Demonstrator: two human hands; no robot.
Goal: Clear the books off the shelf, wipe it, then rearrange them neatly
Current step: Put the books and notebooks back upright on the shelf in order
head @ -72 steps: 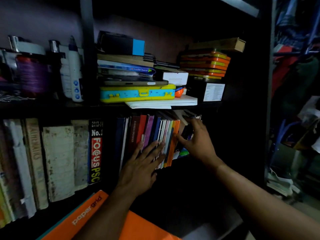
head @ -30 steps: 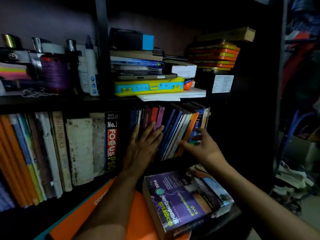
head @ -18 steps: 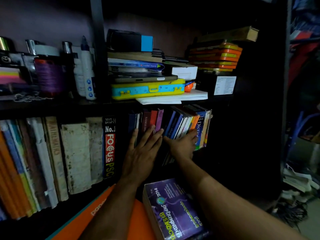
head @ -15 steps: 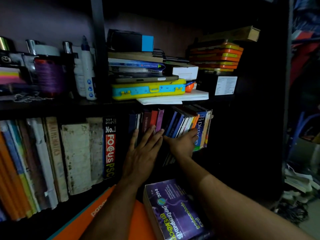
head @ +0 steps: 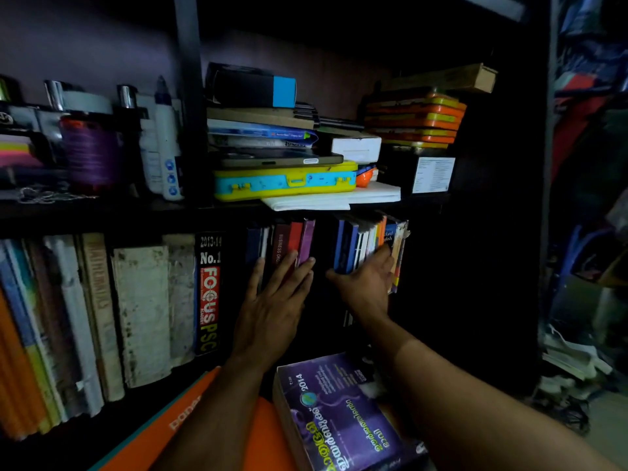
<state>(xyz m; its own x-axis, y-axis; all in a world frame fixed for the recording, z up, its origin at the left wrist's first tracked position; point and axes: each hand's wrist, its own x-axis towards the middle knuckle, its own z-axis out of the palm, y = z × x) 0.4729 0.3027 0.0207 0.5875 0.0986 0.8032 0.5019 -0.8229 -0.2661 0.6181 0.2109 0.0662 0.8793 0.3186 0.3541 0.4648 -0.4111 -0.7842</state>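
while the right hand [head: 365, 282] is gripping a bundle of thin books [head: 360, 244] at the right end of the lower shelf [head: 421, 207], thumb on the blue spine at the left of the bundle and fingers curling over the spines toward the dictionary [head: 390, 237] on its right, the bundle is standing nearly upright with a dark gap on its left. left hand [head: 272, 307] is lying flat, fingers straight and spread, pressing on the spines of the maroon, red and purple books [head: 294, 237] just left of that gap, holding nothing. further left on the same shelf a black "focus psc" book [head: 209, 290] is standing beside a row of worn pale books [head: 142, 311], then orange and blue spines [head: 17, 362] at the far left. a thick purple book [head: 339, 413] is lying flat below the hands, next to an orange notebook [head: 176, 423] under the left forearm. upper shelf is carrying a yellow and blue case [head: 285, 181] under a stack of boxes, white papers [head: 334, 198], an orange and yellow stack [head: 416, 119], and bottles [head: 166, 144] in the left bay.
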